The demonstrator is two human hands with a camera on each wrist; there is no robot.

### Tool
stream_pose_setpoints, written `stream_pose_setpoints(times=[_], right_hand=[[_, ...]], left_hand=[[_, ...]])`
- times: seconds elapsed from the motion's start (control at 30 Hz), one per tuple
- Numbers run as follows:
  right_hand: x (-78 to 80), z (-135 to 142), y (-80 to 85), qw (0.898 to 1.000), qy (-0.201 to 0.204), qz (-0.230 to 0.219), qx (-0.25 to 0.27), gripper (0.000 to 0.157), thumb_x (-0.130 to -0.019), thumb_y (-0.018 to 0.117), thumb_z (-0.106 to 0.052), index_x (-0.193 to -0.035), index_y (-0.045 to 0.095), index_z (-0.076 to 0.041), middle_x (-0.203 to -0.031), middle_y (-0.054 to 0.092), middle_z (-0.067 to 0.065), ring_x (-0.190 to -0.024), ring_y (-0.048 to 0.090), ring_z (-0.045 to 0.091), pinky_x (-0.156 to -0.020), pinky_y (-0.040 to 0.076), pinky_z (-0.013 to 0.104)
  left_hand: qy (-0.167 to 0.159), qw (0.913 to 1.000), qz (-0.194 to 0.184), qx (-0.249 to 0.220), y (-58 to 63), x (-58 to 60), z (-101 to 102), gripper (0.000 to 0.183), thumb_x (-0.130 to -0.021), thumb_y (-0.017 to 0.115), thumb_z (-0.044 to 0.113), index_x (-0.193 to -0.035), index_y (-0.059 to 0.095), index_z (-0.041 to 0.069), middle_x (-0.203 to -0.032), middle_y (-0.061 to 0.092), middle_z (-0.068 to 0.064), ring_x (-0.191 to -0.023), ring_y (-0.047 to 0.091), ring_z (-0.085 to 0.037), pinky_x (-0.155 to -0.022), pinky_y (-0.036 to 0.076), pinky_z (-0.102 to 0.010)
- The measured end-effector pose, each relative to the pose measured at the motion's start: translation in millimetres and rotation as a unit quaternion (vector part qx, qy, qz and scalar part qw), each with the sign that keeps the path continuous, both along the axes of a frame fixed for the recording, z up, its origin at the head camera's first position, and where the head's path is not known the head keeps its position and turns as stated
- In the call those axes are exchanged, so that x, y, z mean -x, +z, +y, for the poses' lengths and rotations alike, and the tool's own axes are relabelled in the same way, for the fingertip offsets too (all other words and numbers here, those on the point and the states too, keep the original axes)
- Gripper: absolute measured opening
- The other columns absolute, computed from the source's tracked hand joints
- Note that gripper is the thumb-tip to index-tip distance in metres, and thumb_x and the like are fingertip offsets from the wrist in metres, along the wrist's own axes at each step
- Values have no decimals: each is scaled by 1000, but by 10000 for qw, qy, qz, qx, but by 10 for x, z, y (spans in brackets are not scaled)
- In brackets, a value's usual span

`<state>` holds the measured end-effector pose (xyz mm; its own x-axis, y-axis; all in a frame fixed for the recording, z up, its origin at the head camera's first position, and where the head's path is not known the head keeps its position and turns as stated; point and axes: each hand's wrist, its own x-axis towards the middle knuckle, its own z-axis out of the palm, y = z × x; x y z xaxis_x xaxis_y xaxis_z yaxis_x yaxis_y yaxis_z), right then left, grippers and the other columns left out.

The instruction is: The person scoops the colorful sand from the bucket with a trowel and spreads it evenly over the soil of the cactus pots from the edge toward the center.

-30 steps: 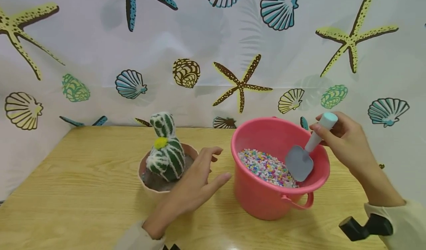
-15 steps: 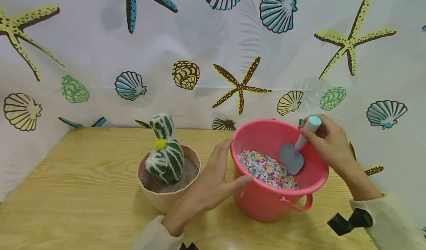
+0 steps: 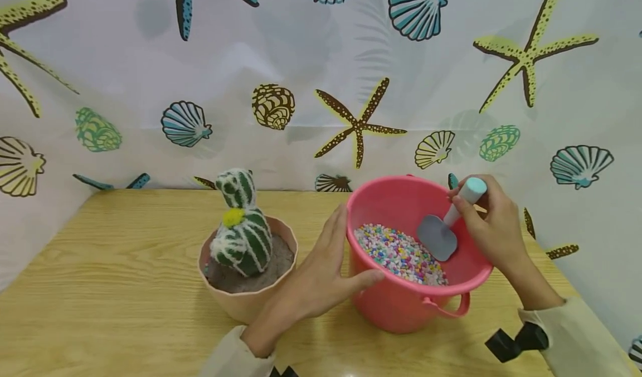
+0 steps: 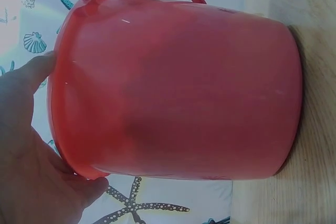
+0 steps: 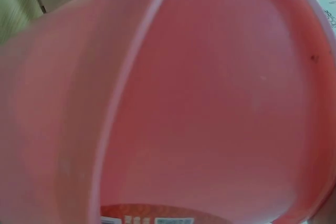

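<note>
— On the wooden bench (image 3: 115,288) we see a pink bucket (image 3: 401,304) to the right of centre, part filled with coloured pebbles (image 3: 391,251). What is the left hand doing?

— The left hand (image 3: 316,279) rests against the bucket's near left wall, fingers (image 3: 333,232) straight along the side and the thumb lying across the front below the rim. In the left wrist view we see the palm (image 4: 26,150) flat on that wall, not curled round it.

— And the right hand?

— The right hand (image 3: 489,229) pinches the pale teal handle of a small grey scoop (image 3: 438,237), fingers closed round it. The scoop's blade sits inside the bucket, just above the pebbles at their right edge; we cannot tell whether it touches them.

— What else do we see?

— A beige pot (image 3: 246,304) of soil with a green-and-white striped cactus (image 3: 243,232) stands just left of the left hand, close to the bucket.
</note>
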<state>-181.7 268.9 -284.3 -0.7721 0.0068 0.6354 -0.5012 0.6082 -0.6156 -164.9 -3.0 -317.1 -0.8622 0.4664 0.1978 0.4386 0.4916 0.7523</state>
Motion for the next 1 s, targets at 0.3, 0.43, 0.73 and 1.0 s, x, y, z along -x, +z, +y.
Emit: stream_pose_setpoints(times=[0.3, 0.43, 0.73, 1.0], right_hand=[[41, 3, 4, 9918, -84, -275, -1246, 21, -84, 65, 4, -103, 54, 5, -92, 69, 15, -79, 69, 11, -73, 54, 17], [61, 8, 93, 9795, -297, -1067, -1682, 20, -84, 66, -1, -99, 54, 2, -93, 70, 18, -75, 68, 28, -66, 54, 23], [250, -73, 234, 9544, -533, -2051, -2104, 22, -87, 65, -13, -95, 50, 2, -87, 62, 19, -79, 60, 30, -66, 50, 36], [215, -121, 189, 9561, -423, -2275, -1797, 29, -96, 56, -29, -98, 51, 0, -90, 59, 16, -80, 53, 27, -62, 43, 30]], left_hand=[[12, 9999, -131, 75, -16, -5, 3, 110, -80, 63, 63, -151, -13, 28, -161, -5, 4, -147, 10, -18, -113, 28, -46], [31, 9999, -150, 78, -17, -14, 15, 111, -80, 63, 63, -151, -14, 26, -161, -5, 4, -146, 13, -19, -112, 30, -46], [12, 9998, -183, 10, 17, 5, 54, 112, -80, 62, 65, -151, -14, 23, -161, -7, 0, -147, 10, -21, -114, 26, -45], [75, 9997, -218, 71, 11, -38, 5, 114, -80, 63, 64, -152, -14, 22, -162, -4, 0, -146, 15, -22, -113, 28, -45]])
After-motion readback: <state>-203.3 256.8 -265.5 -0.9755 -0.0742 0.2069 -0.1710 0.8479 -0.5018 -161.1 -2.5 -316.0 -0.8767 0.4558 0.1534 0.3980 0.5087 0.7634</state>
